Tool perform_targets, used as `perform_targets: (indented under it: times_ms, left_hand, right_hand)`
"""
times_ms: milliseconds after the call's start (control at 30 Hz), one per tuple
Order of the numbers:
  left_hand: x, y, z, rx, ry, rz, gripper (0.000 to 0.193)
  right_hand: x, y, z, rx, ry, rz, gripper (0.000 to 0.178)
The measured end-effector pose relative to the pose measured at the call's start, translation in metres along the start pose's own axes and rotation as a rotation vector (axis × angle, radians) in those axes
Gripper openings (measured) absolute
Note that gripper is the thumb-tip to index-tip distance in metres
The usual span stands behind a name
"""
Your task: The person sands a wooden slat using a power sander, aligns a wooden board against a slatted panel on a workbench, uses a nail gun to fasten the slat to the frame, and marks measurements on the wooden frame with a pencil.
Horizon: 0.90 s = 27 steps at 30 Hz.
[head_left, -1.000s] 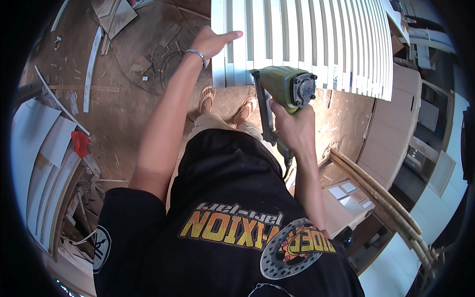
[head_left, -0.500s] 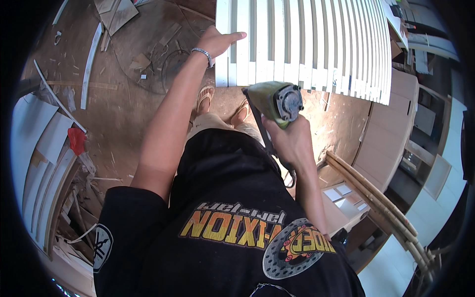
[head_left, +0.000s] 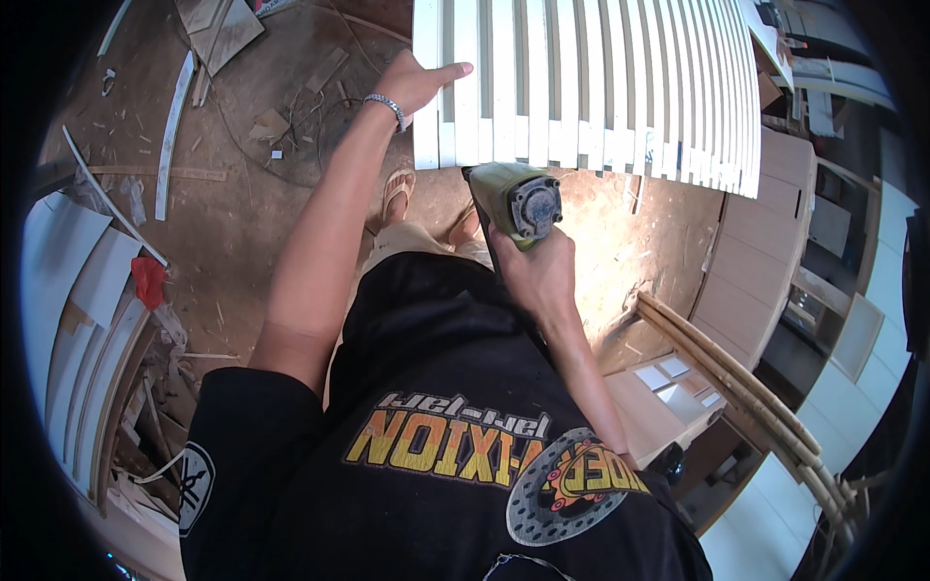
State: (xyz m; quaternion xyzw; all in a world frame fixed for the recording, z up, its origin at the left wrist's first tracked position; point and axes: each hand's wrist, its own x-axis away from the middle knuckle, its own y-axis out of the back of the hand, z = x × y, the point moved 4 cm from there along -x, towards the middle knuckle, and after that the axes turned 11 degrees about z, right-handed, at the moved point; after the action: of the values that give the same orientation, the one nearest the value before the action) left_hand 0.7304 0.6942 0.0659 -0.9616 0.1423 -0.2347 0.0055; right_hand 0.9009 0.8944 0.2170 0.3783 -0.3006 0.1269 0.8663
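Note:
My right hand (head_left: 542, 276) is closed round the grip of a yellow-green nail gun (head_left: 500, 198) with a grey-black cap. The gun's front end is at the near edge of a white slatted panel (head_left: 581, 87), towards its left corner; whether it touches cannot be made out. At the panel's left side my left hand (head_left: 411, 85) grips the edge, its thumb lying on the outermost slat and its other fingers mostly hidden. White strips run lengthwise side by side with narrow gaps between them.
Offcuts and a long white strip (head_left: 175, 136) lie on the brown floor at left. White boards (head_left: 73, 261) lean at the lower left beside a red scrap (head_left: 148, 282). Bamboo poles (head_left: 727, 373) and a light wooden cabinet (head_left: 756, 252) stand at right.
My right hand has carried the nail gun left, towards the panel's left corner. My left hand keeps its grip on the panel's edge. The whole view has shifted slightly.

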Motion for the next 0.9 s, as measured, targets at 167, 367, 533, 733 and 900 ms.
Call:
perform_targets:
  times_ms: [167,367,533,733,900]
  left_hand:
    - [-0.009,0.001,0.011,-0.009,-0.013,-0.009,0.073]
    - [0.001,-0.002,-0.001,-0.059,0.010,-0.018,0.073]
    - [-0.005,0.001,0.008,0.006,-0.044,0.019,0.075]
    - [0.011,-0.003,-0.016,-0.046,0.006,-0.023,0.072]
    - [-0.011,0.001,0.013,0.021,-0.037,0.001,0.073]
  right_hand:
    - [0.002,-0.004,-0.003,0.095,0.027,0.004,0.037]
    - [0.008,-0.007,-0.001,0.129,-0.038,0.024,0.036]
    - [0.018,0.010,0.014,0.020,0.022,0.014,0.033]
    - [-0.013,0.013,0.032,-0.021,0.009,0.036,0.033]
    - [-0.015,0.009,0.036,0.073,-0.010,0.018,0.032]
